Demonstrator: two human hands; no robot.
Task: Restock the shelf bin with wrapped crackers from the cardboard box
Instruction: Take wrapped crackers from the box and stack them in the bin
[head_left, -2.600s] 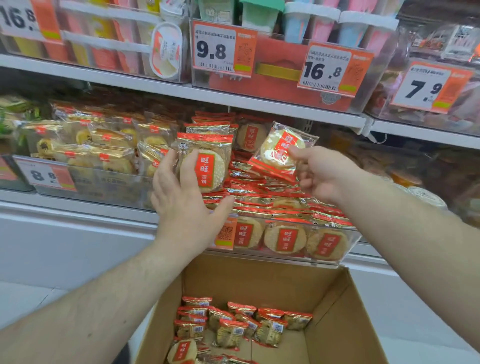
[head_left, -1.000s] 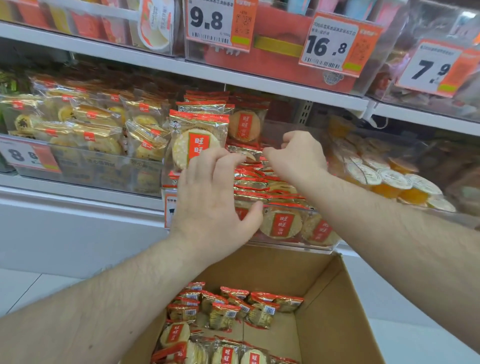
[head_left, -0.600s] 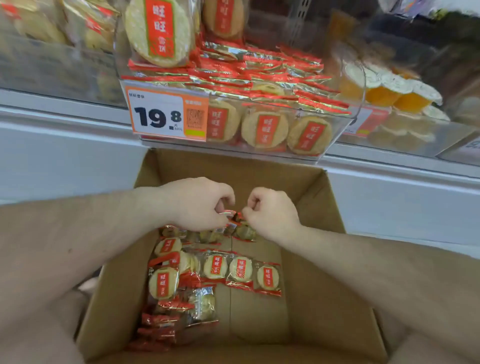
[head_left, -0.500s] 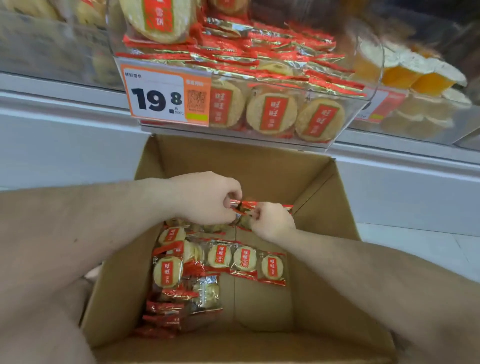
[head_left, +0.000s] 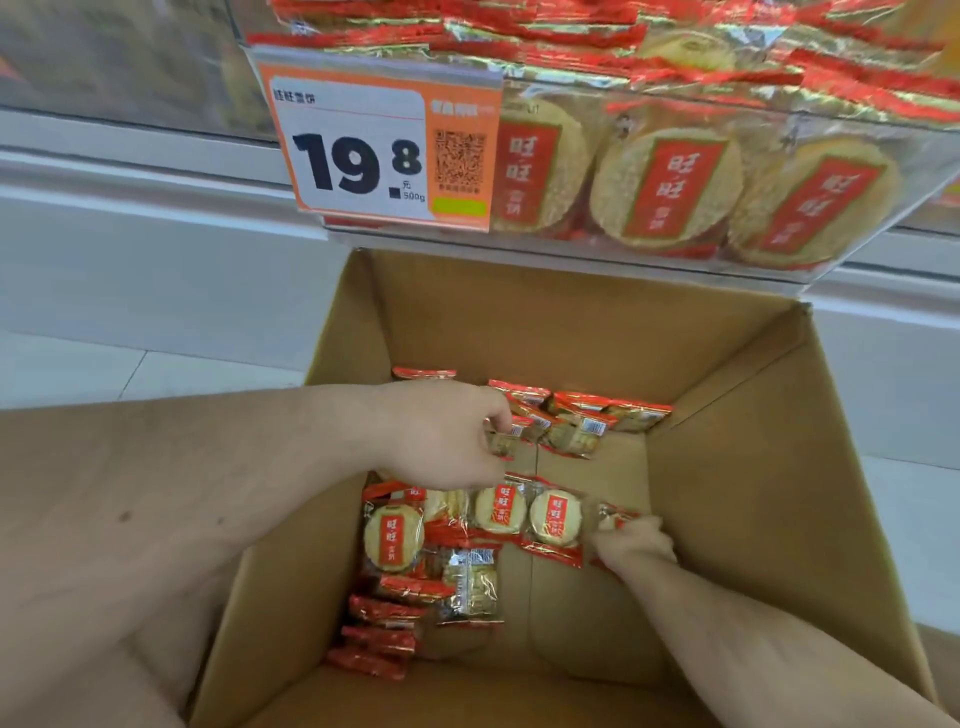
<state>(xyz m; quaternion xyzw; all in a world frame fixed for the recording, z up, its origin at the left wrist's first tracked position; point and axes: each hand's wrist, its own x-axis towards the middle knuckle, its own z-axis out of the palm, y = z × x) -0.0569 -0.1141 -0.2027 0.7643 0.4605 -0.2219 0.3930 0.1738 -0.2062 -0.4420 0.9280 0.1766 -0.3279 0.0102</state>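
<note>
Head view. Landmark: the cardboard box, open at the top, standing just below the shelf bin.

Both hands are down inside the box. Left hand is toward the far wall, fingers curled, thumb and forefinger pinching the edge of a wrapped cracker in the far row. More packets of that row lie just right of the hand, against the far wall.

Right hand is lower in the box, near its middle and toward the right wall. Fingers are curled onto a packet at the right end of a row lying on the box floor; the grip itself is partly hidden by the hand, but fingers appear closed on the wrapper. Two crackers, face up with red labels, lie just left of this hand, touching the held packet.

A loose pile of packets fills the left side of the box floor, running toward the near wall.

Above the box, the shelf bin is clear-fronted and heaped with the same crackers. An orange price tag reading 19.8 hangs on its left front.
</note>
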